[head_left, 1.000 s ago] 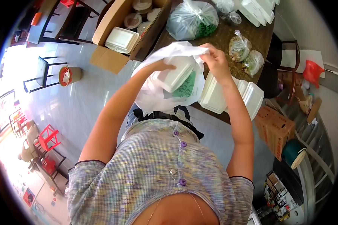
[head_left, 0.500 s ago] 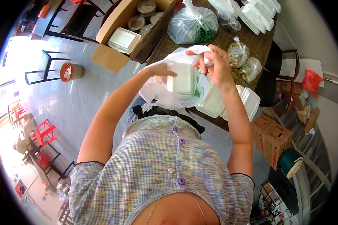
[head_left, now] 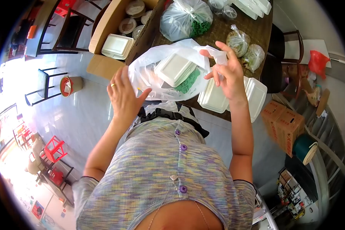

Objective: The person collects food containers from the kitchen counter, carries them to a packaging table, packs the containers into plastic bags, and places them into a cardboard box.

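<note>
A white plastic bag (head_left: 145, 57) hangs open in front of my waist. Inside it a white lidded takeaway box (head_left: 175, 69) lies tilted, beside green print or green material (head_left: 188, 81). My right hand (head_left: 229, 73) grips the bag's handle on the right side, its index finger raised. At the bag's left edge is my left hand (head_left: 123, 94), fingers stretched and thumb apart, holding nothing; whether it touches the plastic I cannot tell. Closed white takeaway boxes (head_left: 212, 96) sit on the table below my right hand.
Left of the table, a cardboard box (head_left: 136, 51) holds round lidded tubs (head_left: 127, 26) and another takeaway box (head_left: 117, 46). A knotted bag (head_left: 186, 21) and small food bags (head_left: 253, 57) stand on the dark table (head_left: 214, 32). Brown cartons (head_left: 281, 124) are at right.
My left hand has come out of the bag and moved left, fingers now spread. The box inside has tilted and the bag's mouth has widened. My right hand keeps the handle.
</note>
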Motion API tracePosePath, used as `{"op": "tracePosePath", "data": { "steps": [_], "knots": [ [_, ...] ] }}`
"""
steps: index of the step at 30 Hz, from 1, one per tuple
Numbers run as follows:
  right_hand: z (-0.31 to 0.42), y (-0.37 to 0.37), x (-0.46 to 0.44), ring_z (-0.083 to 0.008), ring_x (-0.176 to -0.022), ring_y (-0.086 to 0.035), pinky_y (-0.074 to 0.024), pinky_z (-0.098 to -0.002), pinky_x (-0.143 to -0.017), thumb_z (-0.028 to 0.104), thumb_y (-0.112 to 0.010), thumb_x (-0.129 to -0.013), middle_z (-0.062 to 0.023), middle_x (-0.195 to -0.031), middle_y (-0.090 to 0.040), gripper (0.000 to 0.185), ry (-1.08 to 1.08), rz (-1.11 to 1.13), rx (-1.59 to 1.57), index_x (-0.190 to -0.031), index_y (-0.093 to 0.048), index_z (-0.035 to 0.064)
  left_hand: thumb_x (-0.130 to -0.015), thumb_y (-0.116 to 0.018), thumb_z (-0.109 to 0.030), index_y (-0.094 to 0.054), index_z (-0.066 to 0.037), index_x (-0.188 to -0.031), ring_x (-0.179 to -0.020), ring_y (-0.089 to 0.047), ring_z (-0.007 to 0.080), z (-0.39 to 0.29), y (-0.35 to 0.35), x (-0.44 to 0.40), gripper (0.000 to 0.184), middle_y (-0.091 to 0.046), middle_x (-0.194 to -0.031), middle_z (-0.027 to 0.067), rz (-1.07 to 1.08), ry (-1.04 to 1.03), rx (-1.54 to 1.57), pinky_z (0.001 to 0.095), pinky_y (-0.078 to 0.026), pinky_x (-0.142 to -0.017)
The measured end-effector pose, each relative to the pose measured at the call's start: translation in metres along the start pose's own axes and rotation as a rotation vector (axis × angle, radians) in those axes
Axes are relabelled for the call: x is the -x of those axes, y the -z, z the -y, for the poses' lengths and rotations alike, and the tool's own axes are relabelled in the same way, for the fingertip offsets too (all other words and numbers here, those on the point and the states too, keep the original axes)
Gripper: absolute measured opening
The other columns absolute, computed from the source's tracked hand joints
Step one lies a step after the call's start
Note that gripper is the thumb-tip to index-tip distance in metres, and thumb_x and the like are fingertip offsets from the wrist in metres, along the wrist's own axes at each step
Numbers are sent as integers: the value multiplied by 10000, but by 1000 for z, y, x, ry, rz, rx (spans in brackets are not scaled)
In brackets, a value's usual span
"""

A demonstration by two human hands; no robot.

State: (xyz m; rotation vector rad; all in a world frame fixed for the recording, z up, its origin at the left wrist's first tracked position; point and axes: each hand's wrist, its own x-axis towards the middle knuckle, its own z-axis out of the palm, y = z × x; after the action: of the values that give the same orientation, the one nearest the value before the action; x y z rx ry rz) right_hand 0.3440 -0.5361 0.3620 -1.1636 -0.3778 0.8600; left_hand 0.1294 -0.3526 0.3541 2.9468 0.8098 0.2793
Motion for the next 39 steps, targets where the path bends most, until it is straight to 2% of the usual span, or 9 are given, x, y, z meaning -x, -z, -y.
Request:
{"op": "tracePosePath", "data": {
  "steps": [4,5,8,11,18,26,32,35,39],
  "knots": [
    [18,-13,-7,-74,-470,-446,-519,-305,-655,-21,-434,-766,-213,-1248,-465,522,128,-71,119,-1277,-330,12,-775,-651,-341,-523,18,-1063,-760,-563,175,57,-59,17,478,-593,-895,90,860,645,992,310,-433,-725],
    [23,-11,-9,-71,-476,-446,-518,-304,-659,-27,-425,-770,-210,-1256,-459,517,155,-75,180,-1277,-333,14,-832,-586,-276,-553,9,-984,-591,-517,105,44,-42,11,325,-560,-689,12,568,641,1138,267,-451,-635],
    [39,-15,-5,-64,-489,-434,-518,-298,-643,-46,-388,-787,-212,-1277,-437,489,251,-87,295,-1271,-340,14,-853,-547,-245,-583,4,-948,-596,-514,105,32,13,-23,269,-511,-668,9,126,754,1628,264,-466,-629],
    [43,-20,1,-64,-485,-435,-520,-289,-613,-43,-378,-797,-231,-1267,-438,465,307,-122,301,-1259,-351,8,-868,-513,-218,-543,16,-1078,-617,-528,113,33,31,-41,316,-499,-685,10,264,634,1810,285,-485,-652],
    [22,-5,25,-57,-485,-454,-525,-278,-615,-26,-377,-808,-223,-1271,-436,422,276,-242,388,-1228,-396,12,-870,-486,-112,-351,-22,-1309,-691,-581,133,7,40,-42,468,-549,-778,46,314,428,1770,296,-486,-724],
    [11,31,93,-133,-793,-564,-422,-228,-710,102,-510,-850,-87,-917,-611,317,228,-619,489,-1153,-492,10,-826,-551,-91,-299,-71,-1348,-734,-580,138,-7,41,-32,580,-587,-874,70,543,275,1577,261,-476,-717],
    [-116,66,174,-169,-745,-571,-450,-311,-585,313,-609,-814,-48,-812,-579,389,-654,-796,985,-1013,-556,-17,-802,-569,-154,-284,-39,-1346,-731,-581,145,4,42,-21,625,-590,-868,74,573,284,1618,272,-462,-724],
    [-156,71,179,-178,-827,-569,-476,-326,-677,287,-559,-860,-72,-952,-576,354,-416,-996,118,-1066,-524,1,-796,-574,-166,-278,-31,-1346,-719,-578,147,9,42,-23,639,-588,-864,73,645,233,1617,271,-460,-717],
    [-207,106,177,-219,-950,-545,-454,-372,-783,245,-514,-886,-101,-1069,-548,334,-130,-988,-31,-1092,-503,-17,-791,-567,-66,-259,-28,-1352,-717,-579,160,15,41,-27,642,-577,-858,96,773,223,1683,278,-479,-686]
  ]
}}
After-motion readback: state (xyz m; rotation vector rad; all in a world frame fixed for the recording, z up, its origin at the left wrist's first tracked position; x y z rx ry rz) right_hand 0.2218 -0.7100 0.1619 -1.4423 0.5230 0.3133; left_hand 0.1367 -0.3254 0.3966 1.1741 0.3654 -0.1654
